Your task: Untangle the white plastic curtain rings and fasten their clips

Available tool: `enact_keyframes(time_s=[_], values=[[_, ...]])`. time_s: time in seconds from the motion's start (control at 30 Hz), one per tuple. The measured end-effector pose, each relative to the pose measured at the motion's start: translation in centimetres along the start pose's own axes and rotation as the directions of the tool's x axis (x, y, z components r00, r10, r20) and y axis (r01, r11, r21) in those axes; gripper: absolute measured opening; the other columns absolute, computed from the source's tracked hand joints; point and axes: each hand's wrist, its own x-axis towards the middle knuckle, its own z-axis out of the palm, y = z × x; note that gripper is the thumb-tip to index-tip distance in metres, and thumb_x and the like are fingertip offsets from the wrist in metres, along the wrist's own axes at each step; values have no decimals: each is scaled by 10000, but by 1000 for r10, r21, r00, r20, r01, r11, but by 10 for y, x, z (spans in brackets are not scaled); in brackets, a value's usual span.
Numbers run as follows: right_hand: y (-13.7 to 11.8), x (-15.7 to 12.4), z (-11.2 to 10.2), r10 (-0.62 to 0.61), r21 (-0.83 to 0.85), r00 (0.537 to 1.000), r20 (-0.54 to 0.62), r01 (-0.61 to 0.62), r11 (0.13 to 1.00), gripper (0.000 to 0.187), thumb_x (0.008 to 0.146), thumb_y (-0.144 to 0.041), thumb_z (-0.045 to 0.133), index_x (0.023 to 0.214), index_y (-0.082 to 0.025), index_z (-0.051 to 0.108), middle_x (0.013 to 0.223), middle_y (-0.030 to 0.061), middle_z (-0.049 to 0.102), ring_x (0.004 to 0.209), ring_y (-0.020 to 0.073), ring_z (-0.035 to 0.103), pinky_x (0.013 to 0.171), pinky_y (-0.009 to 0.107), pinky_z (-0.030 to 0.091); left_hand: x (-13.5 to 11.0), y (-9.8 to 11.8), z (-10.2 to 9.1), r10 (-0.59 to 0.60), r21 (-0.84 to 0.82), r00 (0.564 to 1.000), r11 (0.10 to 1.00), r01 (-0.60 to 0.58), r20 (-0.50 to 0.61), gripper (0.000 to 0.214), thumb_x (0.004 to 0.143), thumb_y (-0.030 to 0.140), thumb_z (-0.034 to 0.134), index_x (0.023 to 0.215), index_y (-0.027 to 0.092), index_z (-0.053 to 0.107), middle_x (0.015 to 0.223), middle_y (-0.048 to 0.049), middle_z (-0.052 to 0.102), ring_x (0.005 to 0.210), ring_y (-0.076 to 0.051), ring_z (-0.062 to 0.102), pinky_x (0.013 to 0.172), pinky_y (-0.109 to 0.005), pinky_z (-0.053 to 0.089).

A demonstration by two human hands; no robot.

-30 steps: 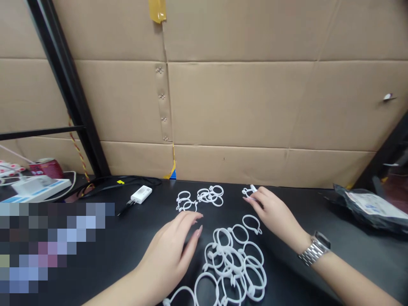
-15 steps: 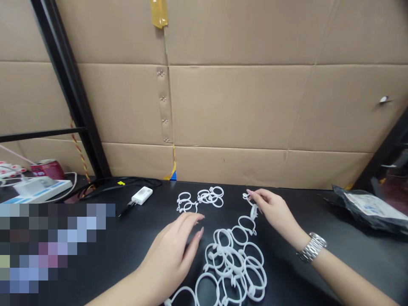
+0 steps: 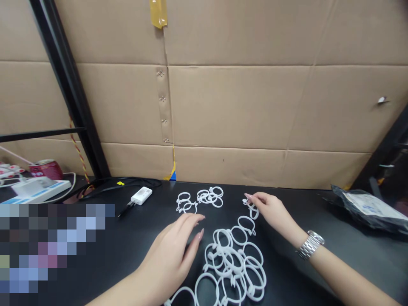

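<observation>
White plastic curtain rings (image 3: 232, 256), each with a small eyelet, lie in a loose pile in front of me on the black tabletop (image 3: 134, 238). My right hand (image 3: 267, 208) is beyond the pile, fingers pinched together on a curtain ring (image 3: 254, 213) that they partly cover. A small eyelet (image 3: 245, 201) shows at its fingertips. My left hand (image 3: 174, 248) hovers or rests just left of the pile, thumb and fingers apart, holding nothing. Past it, two small groups of rings lie near the back, one on the left (image 3: 185, 203) and one to its right (image 3: 212, 196).
A white charger (image 3: 141, 196) with a black plug lies at the back left. Further left are a power strip (image 3: 38, 191) and a red can (image 3: 46, 170). A black plastic package (image 3: 369, 210) sits at the right. Cardboard (image 3: 223, 106) walls off the back.
The ring under my right hand has gone from nearly edge-on to lying flatter, and the fingers have dipped slightly. My left hand and the pile stay as they were.
</observation>
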Motion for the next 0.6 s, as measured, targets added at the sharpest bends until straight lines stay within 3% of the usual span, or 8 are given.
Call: enact_keyframes(time_s=[0.13,0.27,0.43,0.6], values=[[1,0,2,24,68,999,40,-26,997,385,812,-521,529,660,-199,675,481,-22,521,434,125,392,443,263,281,1,0,0,-2,1,1000,1000,2,10,298,935,211,404,1227,273,398,1172,-69,584,996,-221,631,841,-406,536],[3,0,7,46,192,994,97,-64,979,361,787,-516,567,669,-192,675,434,-47,452,432,126,397,456,264,298,1,-1,0,-7,-1,1000,1000,7,22,302,937,214,400,1233,272,393,1175,-73,582,1003,-224,630,846,-413,536],[6,2,9,80,410,985,156,-138,902,415,801,-545,546,730,-154,666,496,-36,499,387,81,323,412,245,253,0,-2,1,-8,0,1000,1000,8,26,309,939,218,405,1241,281,385,1183,-63,580,1026,-220,619,867,-417,526],[8,3,3,101,584,987,126,-157,796,400,784,-545,576,781,-154,660,656,-6,549,472,84,403,506,264,375,-1,-2,3,-10,1,999,1000,10,34,319,940,220,409,1250,287,376,1196,-54,577,1033,-215,614,873,-418,523]])
